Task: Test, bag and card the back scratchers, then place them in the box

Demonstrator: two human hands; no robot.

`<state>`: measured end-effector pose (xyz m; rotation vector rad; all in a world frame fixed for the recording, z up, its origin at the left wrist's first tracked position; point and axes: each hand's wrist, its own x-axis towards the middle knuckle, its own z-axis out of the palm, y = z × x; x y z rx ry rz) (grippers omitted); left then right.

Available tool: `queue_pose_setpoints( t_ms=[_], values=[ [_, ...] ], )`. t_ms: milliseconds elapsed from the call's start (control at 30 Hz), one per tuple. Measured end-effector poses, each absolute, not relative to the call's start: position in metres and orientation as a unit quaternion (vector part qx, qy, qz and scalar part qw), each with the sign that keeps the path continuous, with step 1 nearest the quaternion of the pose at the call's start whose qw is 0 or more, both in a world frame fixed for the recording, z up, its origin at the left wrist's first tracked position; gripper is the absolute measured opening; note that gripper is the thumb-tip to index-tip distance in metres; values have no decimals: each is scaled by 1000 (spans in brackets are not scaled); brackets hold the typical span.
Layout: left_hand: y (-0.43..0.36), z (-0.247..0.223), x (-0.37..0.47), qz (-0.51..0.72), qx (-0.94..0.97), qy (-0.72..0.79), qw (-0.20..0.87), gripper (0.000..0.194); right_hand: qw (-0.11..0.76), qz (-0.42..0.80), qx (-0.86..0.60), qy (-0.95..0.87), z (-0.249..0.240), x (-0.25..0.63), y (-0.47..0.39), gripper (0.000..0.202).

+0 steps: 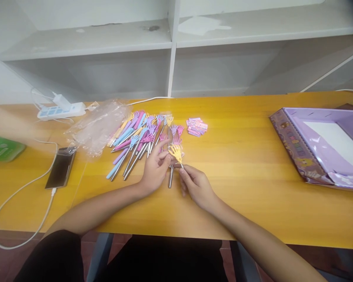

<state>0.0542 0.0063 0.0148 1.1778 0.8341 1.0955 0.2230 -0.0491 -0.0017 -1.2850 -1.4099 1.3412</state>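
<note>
A yellow hand-shaped scratcher head (175, 153) on a thin metal rod stands out between my two hands. My right hand (197, 185) pinches the rod just below the yellow head. My left hand (155, 168) is at its left side, fingers bent; what its fingertips grip is too small to make out. Beyond and left of my hands lies a pile of scratchers (135, 133) with pink, blue, purple and yellow heads and handles. A metal rod (170, 178) points toward me between my hands. Small pink printed cards (197, 127) lie right of the pile.
A crumpled clear plastic bag (98, 125) touches the pile's left side. Farther left are a phone (60, 168) on a white cable, a power strip (61, 110) and a green packet (4, 148). An open purple box (300, 150) sits at the right. Shelving (172, 51) rises behind the table.
</note>
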Motion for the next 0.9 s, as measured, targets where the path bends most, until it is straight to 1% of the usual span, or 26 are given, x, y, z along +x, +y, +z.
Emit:
queue_pose_setpoints(
  t_ms=[200, 367, 567, 800, 900],
  values=[
    [6, 15, 54, 476, 515, 349, 621, 58, 409, 492, -512, -573, 3, 228, -43, 43],
    [2, 16, 54, 460, 544, 381, 589, 58, 410, 518, -501, -560, 2, 226, -45, 45],
    [0, 23, 50, 438, 578, 406, 557, 57, 402, 500, -497, -584, 3, 230, -45, 39],
    [1, 33, 46, 448, 575, 400, 556, 52, 421, 491, -504, -572, 1, 238, -44, 35],
    [-1, 34, 46, 452, 597, 400, 529, 47, 425, 505, -493, -567, 0, 237, -45, 35]
  ],
)
